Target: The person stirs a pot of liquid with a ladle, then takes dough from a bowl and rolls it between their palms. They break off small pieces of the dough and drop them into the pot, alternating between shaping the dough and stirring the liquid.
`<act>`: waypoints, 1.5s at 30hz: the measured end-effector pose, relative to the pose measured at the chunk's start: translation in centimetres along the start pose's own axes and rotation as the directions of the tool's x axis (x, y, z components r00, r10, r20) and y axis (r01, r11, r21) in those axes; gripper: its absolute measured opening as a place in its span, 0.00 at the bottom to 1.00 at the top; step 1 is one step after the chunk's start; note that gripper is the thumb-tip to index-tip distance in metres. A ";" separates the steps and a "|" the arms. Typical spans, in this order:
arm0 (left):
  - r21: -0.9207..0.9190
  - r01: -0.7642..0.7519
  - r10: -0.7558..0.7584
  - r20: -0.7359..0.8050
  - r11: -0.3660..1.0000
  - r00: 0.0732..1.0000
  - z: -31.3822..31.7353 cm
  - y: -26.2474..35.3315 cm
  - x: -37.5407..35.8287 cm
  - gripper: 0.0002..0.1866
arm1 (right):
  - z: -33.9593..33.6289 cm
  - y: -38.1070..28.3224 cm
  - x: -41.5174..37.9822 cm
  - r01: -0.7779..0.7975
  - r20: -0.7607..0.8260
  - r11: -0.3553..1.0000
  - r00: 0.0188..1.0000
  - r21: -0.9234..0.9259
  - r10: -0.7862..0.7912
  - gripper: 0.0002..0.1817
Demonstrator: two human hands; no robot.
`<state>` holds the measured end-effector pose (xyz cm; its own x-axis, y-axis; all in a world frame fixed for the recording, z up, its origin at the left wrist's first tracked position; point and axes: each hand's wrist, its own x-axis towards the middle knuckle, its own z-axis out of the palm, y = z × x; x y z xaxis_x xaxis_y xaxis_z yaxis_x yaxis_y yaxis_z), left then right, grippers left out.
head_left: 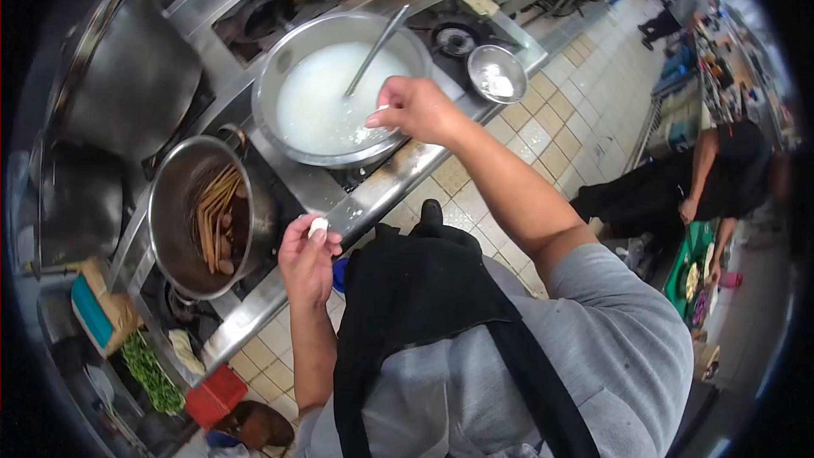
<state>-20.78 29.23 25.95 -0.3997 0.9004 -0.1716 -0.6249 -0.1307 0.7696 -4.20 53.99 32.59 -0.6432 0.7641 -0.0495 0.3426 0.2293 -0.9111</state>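
Note:
A wide metal bowl (265,110) of cloudy white liquid sits on the stove, with a metal utensil (379,47) leaning in it. Above the bowl's right side is my right hand (414,108), its fingers pinched on a small white piece (383,108). My left hand (309,259) is near the counter's front edge, left of my apron, and its fingers grip a white lump (319,225). Right of the large bowl stands a small metal bowl (496,74) with something white inside.
A deep pot (159,203) with long brown sticks stands left of the bowl, beside large dark pots (136,68). Green leaves (151,373) and a red container (214,396) are at lower left. A co-worker (729,170) works at a green board on the right; another person stands farther back.

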 end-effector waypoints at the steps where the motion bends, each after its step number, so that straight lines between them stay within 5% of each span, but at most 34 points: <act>1: 0.000 0.012 -0.012 0.026 1.000 1.000 0.1 0.1 0.0 0.14 | -0.1 0.0 0.1 -0.003 0.001 1.000 1.000 -0.022 0.003 0.11; 4: 0.036 0.013 -0.013 -0.013 0.999 1.000 0.3 0.3 0.0 0.14 | 0.3 1.2 0.9 0.146 -0.030 0.988 0.989 -0.043 -0.148 0.09; 7: 0.060 0.014 -0.011 -0.061 0.998 0.998 0.9 0.4 0.1 0.15 | 0.0 1.0 0.6 -0.086 0.048 0.966 0.996 0.245 0.077 0.10; 10: 0.068 0.014 -0.010 -0.071 0.998 0.997 0.7 0.2 0.3 0.16 | 0.5 2.3 0.6 -0.200 0.170 0.707 0.979 0.679 0.114 0.08; 15: 0.112 0.072 -0.070 -0.020 0.991 0.997 1.1 0.3 1.1 0.19 | 1.5 2.4 -2.0 -0.174 0.083 0.526 0.978 0.832 0.192 0.06; 21: 0.081 0.182 -0.189 0.096 0.980 0.977 1.8 -2.2 3.5 0.12 | -0.2 7.7 -8.5 -0.167 -0.157 0.798 0.938 0.579 0.310 0.10; 28: 0.154 0.303 -0.333 0.239 0.940 0.912 6.3 -4.8 4.8 0.12 | -1.6 11.8 -18.4 -0.380 -0.282 0.722 0.738 0.578 0.613 0.20; 29: 0.173 0.307 -0.343 0.248 0.936 0.906 6.9 -5.0 4.8 0.12 | -1.7 12.3 -19.2 -0.369 -0.289 0.715 0.732 0.593 0.617 0.20; 31: 0.183 0.299 -0.343 0.294 0.936 0.892 7.9 -5.6 4.8 0.11 | -2.6 12.5 -20.8 -0.305 -0.644 0.924 0.664 0.230 0.379 0.26; 38: 0.231 0.295 -0.357 0.306 0.927 0.883 12.9 -10.0 2.2 0.11 | -6.5 18.8 -27.1 -0.370 -0.787 0.922 0.534 0.111 0.309 0.19; 45: 0.271 0.362 -0.442 0.359 0.892 0.822 17.1 -15.7 -1.5 0.11 | -9.8 24.4 -37.0 -0.447 -0.774 0.859 0.441 0.250 0.455 0.15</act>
<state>1.15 37.00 24.61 0.1883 0.9469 -0.2607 -0.5204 0.3213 0.7912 34.66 37.27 16.22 0.4022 0.9078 -0.1192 0.4103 -0.2951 -0.8629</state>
